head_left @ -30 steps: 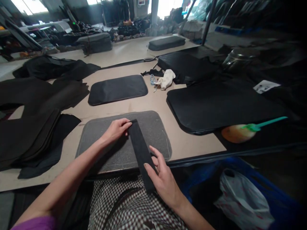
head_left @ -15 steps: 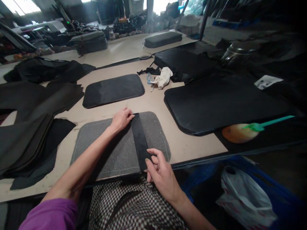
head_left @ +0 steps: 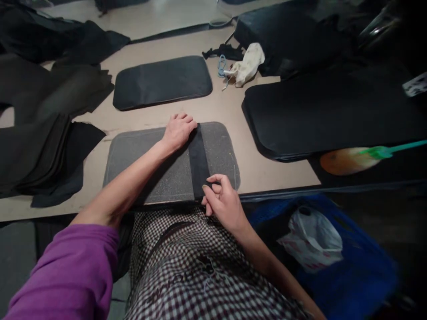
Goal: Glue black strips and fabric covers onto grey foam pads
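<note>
A grey rounded panel [head_left: 160, 178] lies at the table's front edge, with a black strip [head_left: 199, 162] running across it from back to front. My left hand [head_left: 180, 130] rests at the strip's far end, its fingers bent together over the edge; whether they pinch the strip is hard to see. At the near end, my right hand [head_left: 222, 198] has its fingers curled and partly apart beside the strip, the thumb and forefinger close to its corner. A dark rounded panel [head_left: 163, 82] lies behind the grey one.
Dark fabric pieces [head_left: 36, 155] are piled at the left. To the right are a stack of black panels [head_left: 327, 115] and an orange-and-green object [head_left: 350, 161]. A white cloth [head_left: 248, 64] lies behind. Below the edge is a plastic bag [head_left: 316, 240] by blue material.
The view has tilted down, so the table sits higher in the picture. My left hand's fingers lie flatter at the strip's far end. My right hand stays near the strip's front corner.
</note>
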A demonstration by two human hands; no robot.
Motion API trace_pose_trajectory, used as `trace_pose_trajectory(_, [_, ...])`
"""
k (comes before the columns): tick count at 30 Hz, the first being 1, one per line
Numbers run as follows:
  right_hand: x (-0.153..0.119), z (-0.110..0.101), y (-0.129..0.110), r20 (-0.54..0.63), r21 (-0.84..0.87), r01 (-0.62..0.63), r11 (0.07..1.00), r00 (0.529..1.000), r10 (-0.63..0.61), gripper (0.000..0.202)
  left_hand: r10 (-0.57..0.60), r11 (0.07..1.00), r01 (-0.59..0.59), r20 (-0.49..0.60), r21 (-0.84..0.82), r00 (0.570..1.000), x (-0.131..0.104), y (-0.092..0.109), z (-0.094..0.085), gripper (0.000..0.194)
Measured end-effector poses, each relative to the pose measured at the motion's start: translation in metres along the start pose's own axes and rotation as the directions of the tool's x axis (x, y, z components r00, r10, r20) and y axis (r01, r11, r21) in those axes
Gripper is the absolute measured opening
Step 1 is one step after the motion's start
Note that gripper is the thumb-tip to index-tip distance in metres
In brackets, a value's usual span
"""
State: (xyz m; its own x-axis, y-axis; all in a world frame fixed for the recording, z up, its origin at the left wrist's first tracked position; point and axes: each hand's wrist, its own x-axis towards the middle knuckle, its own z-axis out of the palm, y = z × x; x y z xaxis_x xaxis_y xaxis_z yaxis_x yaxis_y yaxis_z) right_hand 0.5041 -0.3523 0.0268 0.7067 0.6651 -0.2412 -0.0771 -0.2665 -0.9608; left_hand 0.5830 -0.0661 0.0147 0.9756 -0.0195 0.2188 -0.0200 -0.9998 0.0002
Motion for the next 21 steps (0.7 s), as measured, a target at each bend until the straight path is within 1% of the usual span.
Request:
trace_pose_trajectory(2, [-0.001, 0.001, 0.000, 0.008, -0.031, 0.002, 1.000, 1.000, -0.001, 0.025, -0.001, 1.000, 0.000, 0.024, 0.028, 1.000, -0.004, 0.005, -0.003, 0.031])
trace_pose_trajectory(5, [-0.002, 0.006, 0.000, 0.026, -0.072, 0.017, 0.997, 1.000, -0.015, 0.021, -0.009, 0.998, 0.006, 0.044, 0.068, 0.999, -0.013, 0.011, -0.009, 0.031])
trace_pose_trajectory(9, [-0.002, 0.014, 0.000, 0.034, -0.166, 0.029, 0.986, 0.999, -0.023, 0.015, -0.005, 0.997, 0.004, 0.021, 0.071, 1.000, -0.025, 0.015, -0.010, 0.031])
trace_pose_trajectory(11, [-0.002, 0.017, 0.000, 0.023, -0.274, 0.043, 0.961, 0.999, -0.039, 0.013, -0.010, 0.998, 0.010, 0.007, 0.057, 1.000, -0.029, 0.016, -0.009, 0.030])
trace_pose_trajectory(13, [-0.002, 0.018, 0.000, -0.007, -0.401, 0.067, 0.914, 0.997, -0.076, 0.014, -0.018, 0.998, 0.018, 0.001, 0.053, 1.000, -0.030, 0.018, -0.008, 0.029])
trace_pose_trajectory(15, [-0.003, 0.018, 0.000, -0.034, -0.490, 0.084, 0.868, 0.993, -0.115, 0.015, -0.025, 0.998, 0.025, 0.001, 0.050, 1.000, -0.031, 0.020, -0.008, 0.029])
trace_pose_trajectory(17, [-0.004, 0.017, 0.000, -0.045, -0.521, 0.087, 0.849, 0.991, -0.129, 0.016, -0.030, 0.999, 0.030, 0.003, 0.045, 1.000, -0.032, 0.022, -0.009, 0.028])
trace_pose_trajectory(21, [-0.002, 0.014, -0.001, -0.045, -0.555, 0.059, 0.829, 0.994, -0.101, 0.019, -0.038, 0.999, 0.038, 0.004, 0.035, 0.999, -0.034, 0.021, -0.008, 0.028])
